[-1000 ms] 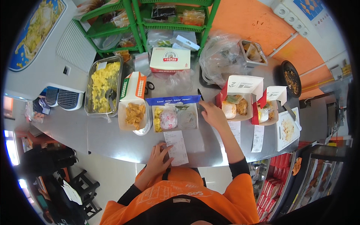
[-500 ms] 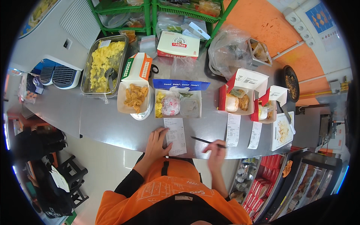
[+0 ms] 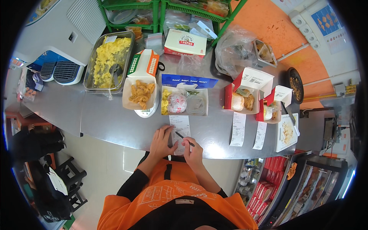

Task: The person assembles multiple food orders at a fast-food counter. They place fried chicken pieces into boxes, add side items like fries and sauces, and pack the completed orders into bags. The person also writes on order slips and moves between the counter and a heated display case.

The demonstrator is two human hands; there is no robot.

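Note:
A long white receipt (image 3: pixel 180 126) lies on the steel counter in front of me. My left hand (image 3: pixel 161 143) rests on its left side, fingers out and holding nothing. From the right, my right hand (image 3: pixel 193 153) grips a black pen (image 3: pixel 186 139) whose point is over the paper. Just beyond the receipt stands an open meal box (image 3: pixel 165 114) with a blue lid, holding scrambled egg, a round wrapped packet and a clear lidded tub. To its left, an open box of fried chicken pieces (image 3: pixel 140 94) sits on a white scale (image 3: pixel 147 113).
A glass tray of scrambled egg (image 3: pixel 89 86) stands at the far left. Two open red-and-white boxes (image 3: pixel 229 101) (image 3: pixel 261 113) hold food, with receipts (image 3: pixel 237 130) (image 3: pixel 260 136) before them. A white cutting board (image 3: pixel 283 143) with a knife (image 3: pixel 290 114) is at the right edge.
My right hand has moved left with the pen, from the bare counter to the receipt. My left hand stays on the paper. The view has shifted slightly.

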